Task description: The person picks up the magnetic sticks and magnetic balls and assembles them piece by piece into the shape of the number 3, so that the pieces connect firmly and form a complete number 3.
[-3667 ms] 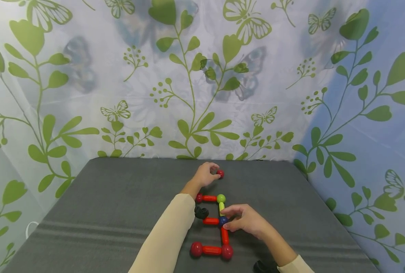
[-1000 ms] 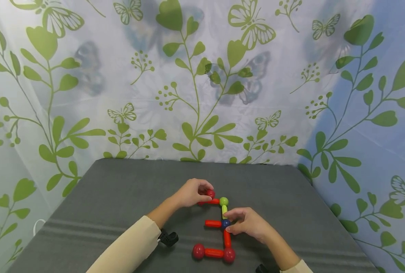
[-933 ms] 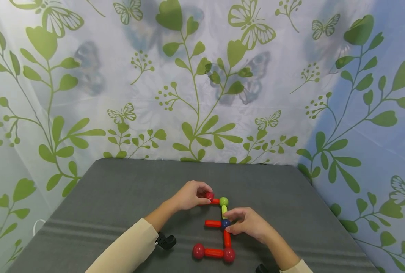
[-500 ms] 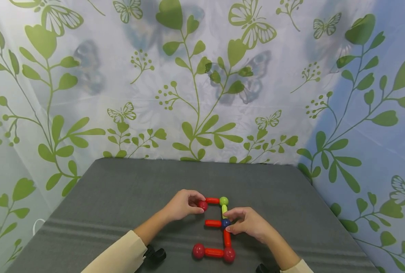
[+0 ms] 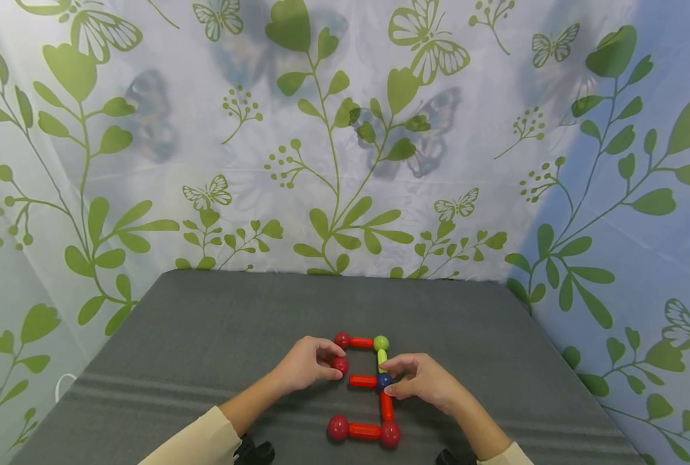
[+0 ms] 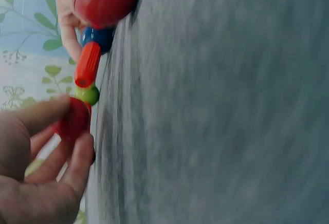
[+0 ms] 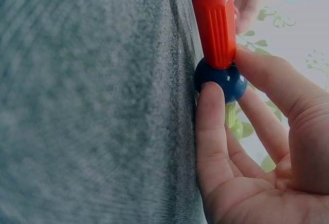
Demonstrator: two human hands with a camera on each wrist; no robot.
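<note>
My left hand (image 5: 307, 365) pinches a red ball (image 5: 340, 366) between thumb and fingers; the left wrist view shows this red ball (image 6: 74, 118) close up. Just right of it, a small gap away, lies the bare end of a red rod (image 5: 363, 381). That rod's other end meets a blue ball (image 5: 384, 381), which my right hand (image 5: 426, 382) pinches; fingertips press the blue ball (image 7: 221, 80) in the right wrist view. From the blue ball a yellow-green rod (image 5: 382, 359) runs back to a yellow-green ball (image 5: 382, 343), and another red rod (image 5: 387, 407) runs forward.
At the back, a red rod (image 5: 361, 341) links the yellow-green ball to a red ball (image 5: 342, 340). In front, a red rod (image 5: 364, 431) joins two larger-looking red balls (image 5: 338, 428). Everything lies on a grey cloth surface (image 5: 234, 316) before a leaf-patterned curtain (image 5: 234, 129).
My left hand has taken the lone red ball from the far side and brought it forward and left, past the back rod, beside the middle rod's end. The right hand stays at the blue ball.
</note>
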